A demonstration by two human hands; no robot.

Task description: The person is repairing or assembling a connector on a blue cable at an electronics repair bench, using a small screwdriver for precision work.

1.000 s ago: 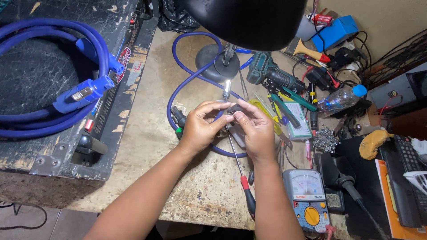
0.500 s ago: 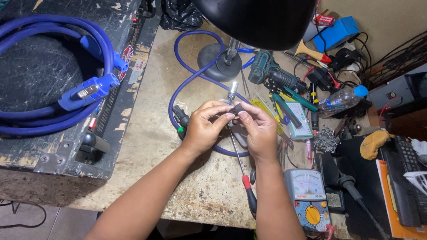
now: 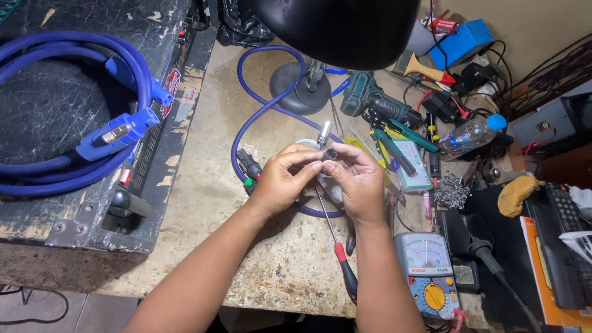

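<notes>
I have a single view, from the camera worn on the head, and it looks steeply down and slightly forward over the worn, stained beige surface [image 3: 203, 203]. It sits close: both bare forearms run up from the bottom edge and meet near the middle of the frame. The underside of a black lamp shade [image 3: 336, 28] cuts into the top edge, nearer the lens than anything else. The view takes in a scuffed black equipment case [image 3: 74, 111] at the left and cluttered tools out to the right edge. No second view overlaps this one.
</notes>
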